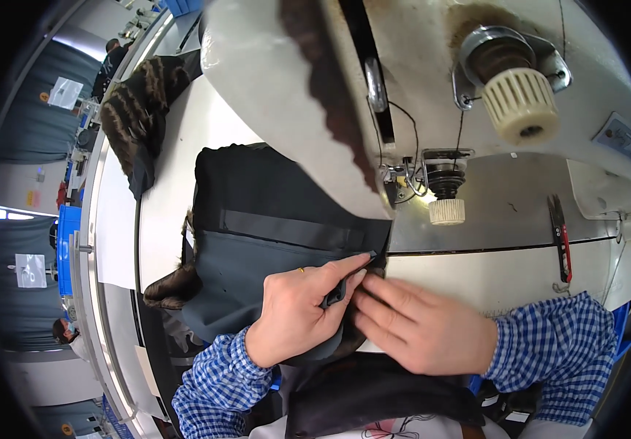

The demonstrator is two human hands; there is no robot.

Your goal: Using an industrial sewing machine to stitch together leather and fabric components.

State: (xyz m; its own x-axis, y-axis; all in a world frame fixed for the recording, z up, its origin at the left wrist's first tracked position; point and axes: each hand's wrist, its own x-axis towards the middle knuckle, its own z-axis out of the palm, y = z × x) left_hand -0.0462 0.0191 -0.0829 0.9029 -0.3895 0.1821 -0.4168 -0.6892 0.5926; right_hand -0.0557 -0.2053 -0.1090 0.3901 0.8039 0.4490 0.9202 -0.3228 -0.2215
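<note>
A dark grey fabric piece (279, 183) with a sewn band (293, 230) and brown furry edges (169, 285) lies on the white sewing table beside the machine's needle area. My left hand (308, 307) pinches a folded edge of this fabric, its index finger stretched along the fold. Just right of it, my right hand (421, 329) has its fingers together and curved on the same edge, fingertips touching the fabric beside my left fingers; the fingertips are partly hidden.
The white sewing machine (586, 80) fills the upper right. Black-and-red thread snips (560, 241) lie at the right. Another furry piece (140, 110) lies at the back left. Blue bins (69, 249) and two other people (114, 55) are beyond the table's left side.
</note>
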